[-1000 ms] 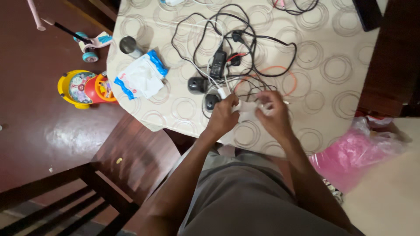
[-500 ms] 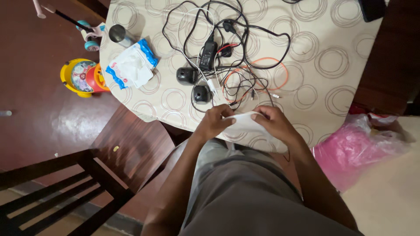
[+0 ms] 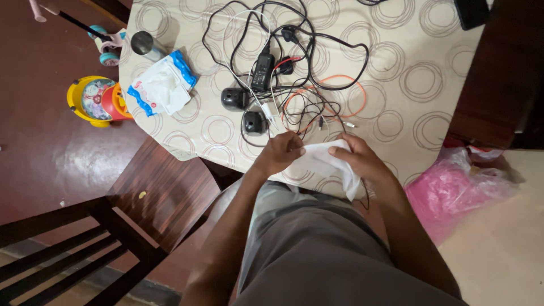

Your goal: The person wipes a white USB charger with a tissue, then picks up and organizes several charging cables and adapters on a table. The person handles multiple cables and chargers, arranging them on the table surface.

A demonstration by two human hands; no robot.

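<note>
Stretching across the near edge of the table, a white cloth [image 3: 324, 161] hangs between both hands, its right end drooping over the rim toward the person's lap. A second ago the hands were further in, up among the thin cables, with only a small white bundle between them; now they have drawn back to the near rim and the cloth is opened out wider, so the cloth looks freed from the cable pile and spread for handling.

The left hand [image 3: 279, 153] pinches the cloth's left end, fingers closed together on the fabric with the thumb on top. The right hand [image 3: 362, 158] lies over the cloth's right part, fingers curled down and clamped on it; the fabric passes under the palm and falls away below the wrist. Between the 2 hands the cloth runs as a loose, slightly sagging band.

Just beyond the fingers lies a tangle of black cables [image 3: 300, 68], with an orange cable [image 3: 351, 90] looped through its right side and a thin white cable [image 3: 266, 105] crossing it. A black power adapter [image 3: 261, 71] sits in the middle of the tangle, and 2 small black rounded devices [image 3: 233, 98] rest at its left, near the left hand. Further left lie a white and blue packet [image 3: 161, 85] and a metal cup [image 3: 144, 44].

The table wears a beige tablecloth with ring patterns [image 3: 430, 73]. A dark wooden chair [image 3: 141, 209] stands at near left, a colourful toy [image 3: 93, 101] on the floor beyond it, and a pink plastic bag [image 3: 459, 190] at right.
</note>
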